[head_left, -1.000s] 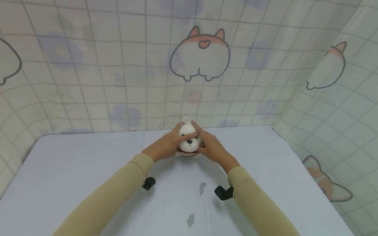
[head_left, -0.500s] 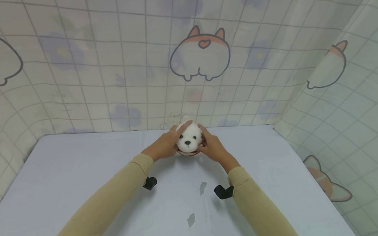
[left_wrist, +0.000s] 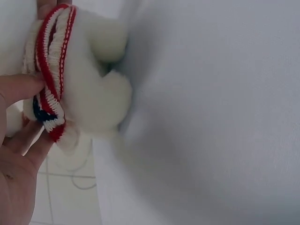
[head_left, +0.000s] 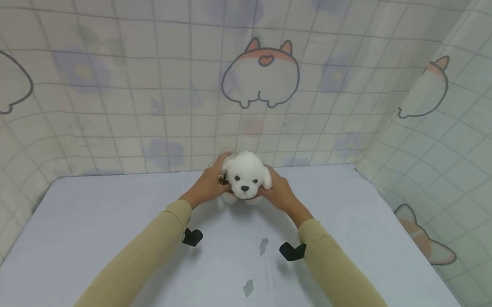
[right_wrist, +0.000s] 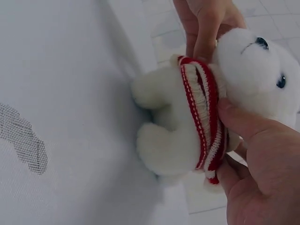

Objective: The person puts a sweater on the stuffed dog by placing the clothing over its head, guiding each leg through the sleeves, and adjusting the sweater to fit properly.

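A white plush dog (head_left: 244, 172) with dark eyes and a black nose faces me at the table's far edge. Around its body sits a small knitted sweater (right_wrist: 206, 117), red and cream-white, with a navy patch visible in the left wrist view. My left hand (head_left: 209, 183) grips the sweater at one side, thumb (left_wrist: 21, 86) on the knit and fingers behind. On the other side my right hand (head_left: 279, 189) pinches the sweater, its thumb (right_wrist: 239, 117) at the upper edge below the head. The dog's stubby legs (right_wrist: 161, 145) point down to the tabletop.
The table (head_left: 152, 281) has a white cover with two grey patches (head_left: 248, 287) in front of the dog. A tiled-pattern curtain (head_left: 174, 82) with cartoon corgis hangs right behind the far edge and along the sides. Black wrist mounts (head_left: 292, 251) stick out under both sleeves.
Both hands have moved from over the dog's head down to its sides. The left fingers no longer cross the face, and the floppy ears now show. The sweater's edge sits below the chin.
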Demonstrator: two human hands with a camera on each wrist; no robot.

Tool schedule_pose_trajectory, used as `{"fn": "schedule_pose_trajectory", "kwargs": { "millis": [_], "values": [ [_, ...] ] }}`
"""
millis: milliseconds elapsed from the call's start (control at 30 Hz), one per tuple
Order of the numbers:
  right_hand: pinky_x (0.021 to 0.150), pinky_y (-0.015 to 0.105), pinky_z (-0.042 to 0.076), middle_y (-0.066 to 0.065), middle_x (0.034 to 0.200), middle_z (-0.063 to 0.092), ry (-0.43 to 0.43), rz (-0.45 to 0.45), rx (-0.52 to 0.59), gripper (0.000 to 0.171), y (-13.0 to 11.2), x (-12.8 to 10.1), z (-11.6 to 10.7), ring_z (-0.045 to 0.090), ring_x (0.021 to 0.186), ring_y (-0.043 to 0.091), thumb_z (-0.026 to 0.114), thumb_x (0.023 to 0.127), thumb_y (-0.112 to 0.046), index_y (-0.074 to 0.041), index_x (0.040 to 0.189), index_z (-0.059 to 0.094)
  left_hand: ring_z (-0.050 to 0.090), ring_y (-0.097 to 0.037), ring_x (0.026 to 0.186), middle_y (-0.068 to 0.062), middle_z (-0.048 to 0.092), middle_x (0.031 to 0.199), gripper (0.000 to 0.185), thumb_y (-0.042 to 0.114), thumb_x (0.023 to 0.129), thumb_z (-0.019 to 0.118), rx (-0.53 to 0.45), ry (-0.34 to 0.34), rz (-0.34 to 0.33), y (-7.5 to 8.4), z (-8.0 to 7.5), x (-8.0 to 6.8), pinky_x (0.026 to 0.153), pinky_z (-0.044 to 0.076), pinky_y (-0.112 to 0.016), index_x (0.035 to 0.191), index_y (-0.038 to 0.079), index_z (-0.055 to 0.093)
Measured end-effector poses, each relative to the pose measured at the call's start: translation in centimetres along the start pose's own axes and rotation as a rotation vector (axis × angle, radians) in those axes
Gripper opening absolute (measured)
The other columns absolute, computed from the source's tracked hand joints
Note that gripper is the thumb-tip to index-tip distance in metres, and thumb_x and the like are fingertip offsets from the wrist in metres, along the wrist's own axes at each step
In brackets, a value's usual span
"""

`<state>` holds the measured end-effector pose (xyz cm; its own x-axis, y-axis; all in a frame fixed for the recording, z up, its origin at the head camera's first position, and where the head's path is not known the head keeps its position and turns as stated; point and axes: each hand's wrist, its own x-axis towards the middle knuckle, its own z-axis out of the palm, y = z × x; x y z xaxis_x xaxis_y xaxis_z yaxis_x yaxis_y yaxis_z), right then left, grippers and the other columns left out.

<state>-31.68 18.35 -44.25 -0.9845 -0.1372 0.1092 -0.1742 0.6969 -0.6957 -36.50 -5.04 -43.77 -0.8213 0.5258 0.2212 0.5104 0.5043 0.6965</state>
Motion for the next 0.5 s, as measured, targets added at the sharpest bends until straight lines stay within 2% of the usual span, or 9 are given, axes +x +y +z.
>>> {"fn": "schedule_pose_trajectory", "kwargs": {
  "millis": [67, 167, 300, 400, 500],
  "values": [
    [0.108, 0.05, 0.041, 0.015, 0.143, 0.051, 0.016, 0.003, 0.012, 0.081, -0.3, -0.1, -0.2, 0.05, 0.131, 0.034, 0.074, 0.084, -0.021, -0.017, 0.151, 0.029, 0.058, -0.028, 0.107, -0.019, 0.05, 0.14, 0.092, 0.01, 0.082, 0.075, -0.02, -0.01, 0.008, 0.1, -0.4, -0.1, 0.087, 0.053, -0.041, 0.153, 0.017, 0.017],
    [0.107, 0.051, 0.041, 0.015, 0.147, 0.046, 0.021, -0.019, 0.027, 0.088, -1.0, -0.2, -0.6, 0.047, 0.132, 0.034, 0.076, 0.083, -0.021, -0.02, 0.153, 0.023, 0.054, -0.029, 0.118, -0.016, 0.043, 0.145, 0.09, 0.013, 0.083, 0.076, -0.049, -0.009, 0.015, 0.2, -1.0, -0.3, 0.092, 0.053, -0.04, 0.153, 0.016, 0.019],
    [0.109, 0.052, 0.038, 0.011, 0.153, 0.038, 0.013, -0.101, 0.047, 0.1, -1.9, -0.3, -1.2, 0.042, 0.137, 0.033, 0.081, 0.078, -0.026, -0.019, 0.155, 0.017, 0.048, -0.03, 0.129, -0.012, 0.039, 0.148, 0.088, 0.014, 0.082, 0.077, -0.086, 0.006, 0.004, 0.3, -1.8, -0.6, 0.097, 0.052, -0.04, 0.152, 0.016, 0.024],
    [0.112, 0.051, 0.035, 0.007, 0.156, 0.031, 0.016, -0.169, 0.036, 0.108, -2.7, -0.3, -1.5, 0.036, 0.14, 0.029, 0.085, 0.073, -0.031, -0.019, 0.155, 0.016, 0.048, -0.031, 0.128, -0.011, 0.039, 0.147, 0.086, 0.014, 0.082, 0.078, -0.111, 0.009, -0.005, 0.4, -2.4, -0.8, 0.095, 0.053, -0.04, 0.151, 0.018, 0.028],
    [0.114, 0.051, 0.033, 0.005, 0.158, 0.026, 0.02, -0.223, 0.006, 0.108, -3.5, 0.0, -1.7, 0.031, 0.143, 0.026, 0.085, 0.072, -0.036, -0.024, 0.155, 0.018, 0.049, -0.032, 0.127, -0.011, 0.038, 0.147, 0.085, 0.016, 0.081, 0.078, -0.123, 0.008, -0.006, 0.7, -2.9, -1.0, 0.094, 0.053, -0.041, 0.151, 0.02, 0.03]
  ]
}}
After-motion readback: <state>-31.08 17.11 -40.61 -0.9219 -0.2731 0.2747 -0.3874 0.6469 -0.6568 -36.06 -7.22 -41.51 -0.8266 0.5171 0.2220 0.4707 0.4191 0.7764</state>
